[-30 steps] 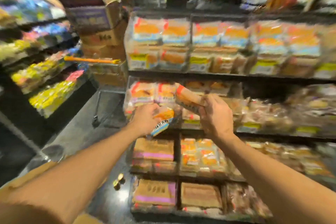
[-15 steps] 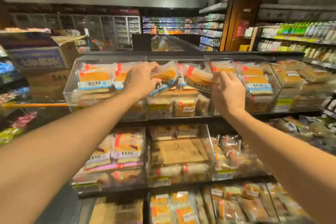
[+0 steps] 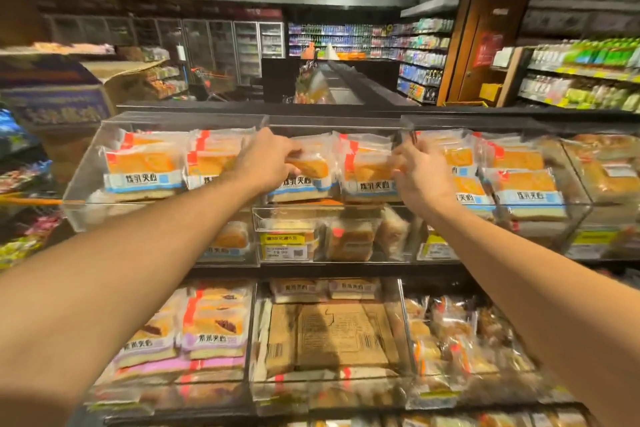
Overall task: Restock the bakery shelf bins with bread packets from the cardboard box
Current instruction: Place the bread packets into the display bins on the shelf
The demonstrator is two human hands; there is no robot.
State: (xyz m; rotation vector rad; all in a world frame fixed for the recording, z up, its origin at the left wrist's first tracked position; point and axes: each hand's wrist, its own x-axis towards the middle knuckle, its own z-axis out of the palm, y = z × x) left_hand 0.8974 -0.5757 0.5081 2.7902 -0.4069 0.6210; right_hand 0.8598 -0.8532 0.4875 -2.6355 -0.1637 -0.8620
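At the far left, a brown cardboard box with a purple printed side (image 3: 59,104) sits on a stack beside the shelving, its flap raised. Next to it runs the top row of clear acrylic shelf bins (image 3: 83,204), the leftmost one holding clear-wrapped orange bread packets with blue label bands (image 3: 143,166) standing in rows.

The left hand (image 3: 266,163) reaches into the middle bin of that row. Its fingers curl over the top of one orange bread packet in clear wrap (image 3: 306,172), gripping it as it sits among the others in the bin, upright and facing the aisle. Just beside it to the right stands a second matching orange packet (image 3: 369,170). The right hand (image 3: 420,175) closes on that packet's right edge, thumb and fingers pinching the wrap. Further right, the next bin holds more of the same blue-banded packets.

Below, a yellow price tag (image 3: 282,238) hangs on the front of the bin beneath. On the lower shelf, purple-banded bread packets (image 3: 211,333) fill the left bin, and a flat piece of brown cardboard (image 3: 341,333) lies in the middle bin.
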